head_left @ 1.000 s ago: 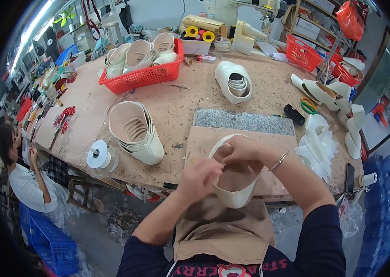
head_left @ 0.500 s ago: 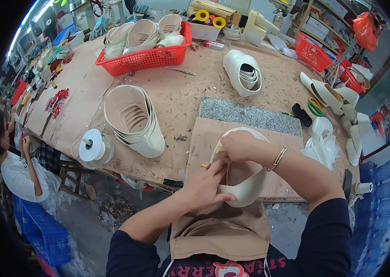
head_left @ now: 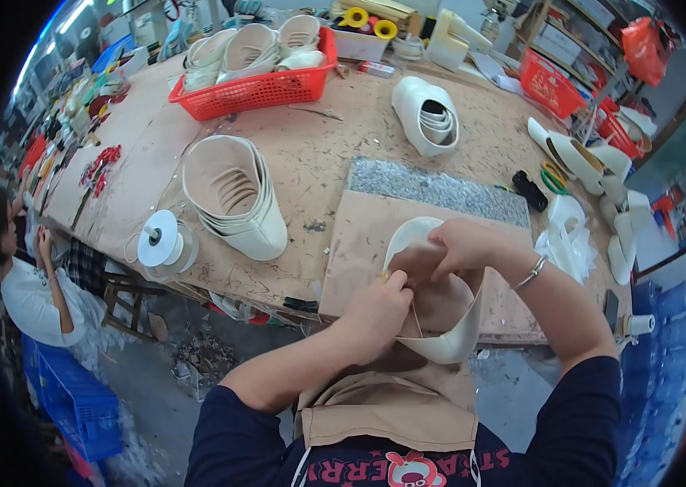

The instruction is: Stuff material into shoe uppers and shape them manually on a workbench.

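A white leather shoe upper (head_left: 450, 347) with a beige lining rests at the table's front edge, its opening facing up. My left hand (head_left: 377, 315) is closed on its left rim, fingers bent; a thin pale strip or thread hangs inside beside them. My right hand (head_left: 468, 243) reaches over the far side, thumb and fingers pinching the lining near the rim. What lies between those fingertips is partly hidden. Under the upper is a beige board (head_left: 367, 235). A nested stack of similar uppers (head_left: 266, 235) stands to the left.
A grey speckled slab (head_left: 440, 191) lies behind the board. Beyond are another nested stack (head_left: 408, 109) and a red basket (head_left: 266, 93) of uppers. Scissors (head_left: 554, 178) and white scraps (head_left: 566, 239) lie right, a thread spool (head_left: 160, 231) left. A co-worker (head_left: 34, 300) sits far left.
My right hand has moved right and back from the left rim, exposing more of the lining. My left hand has risen slightly and curled its fingers tighter on the rim.
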Tool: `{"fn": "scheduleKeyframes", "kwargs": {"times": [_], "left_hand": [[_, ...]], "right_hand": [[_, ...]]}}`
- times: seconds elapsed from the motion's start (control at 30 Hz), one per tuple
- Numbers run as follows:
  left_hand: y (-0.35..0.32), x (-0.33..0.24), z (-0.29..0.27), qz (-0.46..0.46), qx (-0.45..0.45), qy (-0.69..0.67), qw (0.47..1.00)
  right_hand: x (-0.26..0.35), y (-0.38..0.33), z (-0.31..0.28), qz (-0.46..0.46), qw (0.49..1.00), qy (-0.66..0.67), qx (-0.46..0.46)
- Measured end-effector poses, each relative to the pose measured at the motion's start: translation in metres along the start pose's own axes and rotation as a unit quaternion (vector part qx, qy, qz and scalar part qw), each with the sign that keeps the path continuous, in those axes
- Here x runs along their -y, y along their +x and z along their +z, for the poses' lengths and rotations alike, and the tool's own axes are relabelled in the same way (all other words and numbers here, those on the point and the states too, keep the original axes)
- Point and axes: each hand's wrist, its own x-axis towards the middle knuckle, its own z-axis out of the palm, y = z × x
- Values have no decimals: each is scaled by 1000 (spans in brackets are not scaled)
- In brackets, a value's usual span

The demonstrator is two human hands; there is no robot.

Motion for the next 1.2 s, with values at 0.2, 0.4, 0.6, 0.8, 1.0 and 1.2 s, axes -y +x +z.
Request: {"fn": "scheduleKeyframes", "kwargs": {"times": [0.2,0.4,0.6,0.8,1.0,1.2], "left_hand": [[1,14,2,157,-148,22,976],[12,13,-12,142,-63,-1,988],[38,21,-15,153,-17,-31,988],[37,12,-14,114,-15,54,992],[46,-4,-15,108,0,125,986],[55,-8,2,149,-23,187,971]], "right_hand": [[8,-9,11,29,995,-78,-45],[10,-1,15,30,995,-96,-24],[10,5,17,50,994,-88,-38],[-18,-28,2,40,995,45,-79],[-41,-14,27,16,993,9,-119],[-44,-28,23,-21,991,72,-115]]}}
